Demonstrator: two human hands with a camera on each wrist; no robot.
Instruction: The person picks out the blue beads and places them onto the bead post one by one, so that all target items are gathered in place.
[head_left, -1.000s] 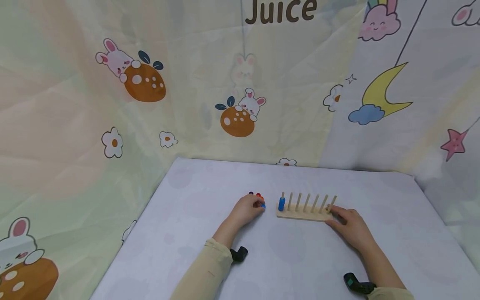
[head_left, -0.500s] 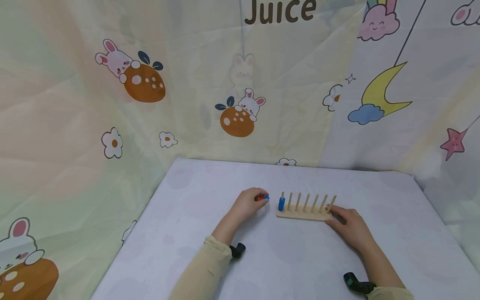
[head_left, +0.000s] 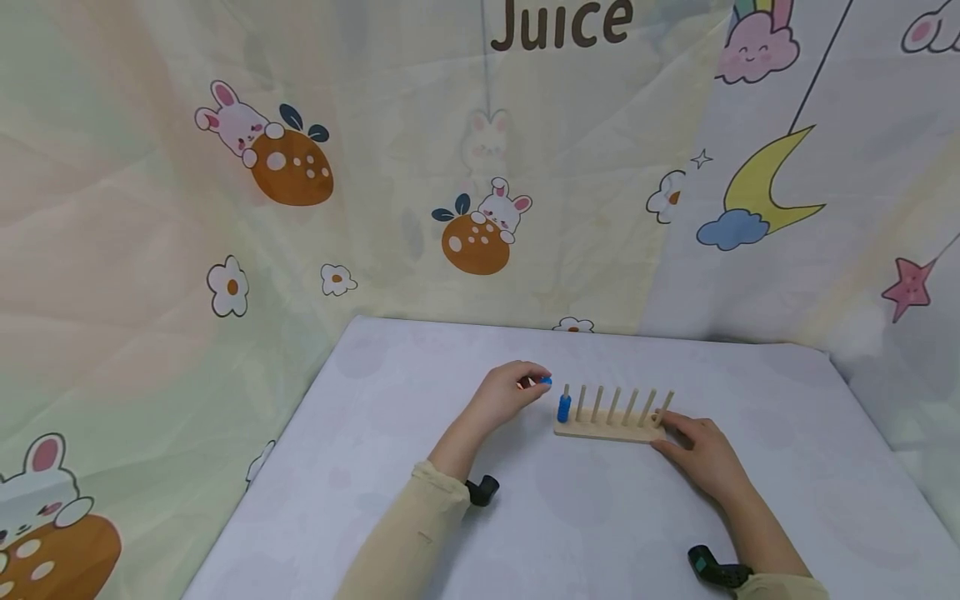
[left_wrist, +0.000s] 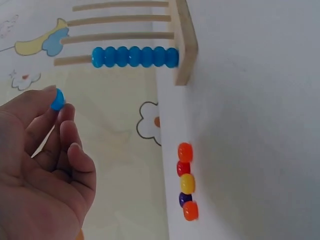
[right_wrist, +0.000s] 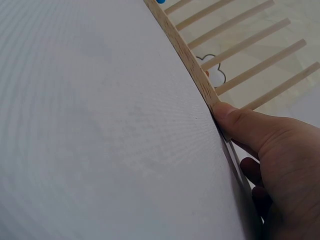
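My left hand (head_left: 512, 390) pinches a blue bead (left_wrist: 57, 100) between thumb and index finger, raised above the table just left of the wooden peg rack (head_left: 609, 429). On the rack's leftmost peg a stack of blue beads (left_wrist: 134, 57) leaves the peg's tip bare. The other pegs (right_wrist: 255, 45) carry no beads. At the rack's right end, my right hand (head_left: 701, 458) grips the base, its thumb (right_wrist: 232, 117) against the near edge. Some of its fingers are hidden behind the board.
Several loose beads, among them a yellow bead (left_wrist: 187, 183) and an orange bead (left_wrist: 190, 210), lie in a row on the table; in the head view the left hand hides most of them. A printed cloth (head_left: 390, 167) hangs behind the white table (head_left: 600, 517).
My left hand has lifted the blue bead off the table and carried it up and right, toward the rack's leftmost peg. The right hand and the rack have stayed in place.
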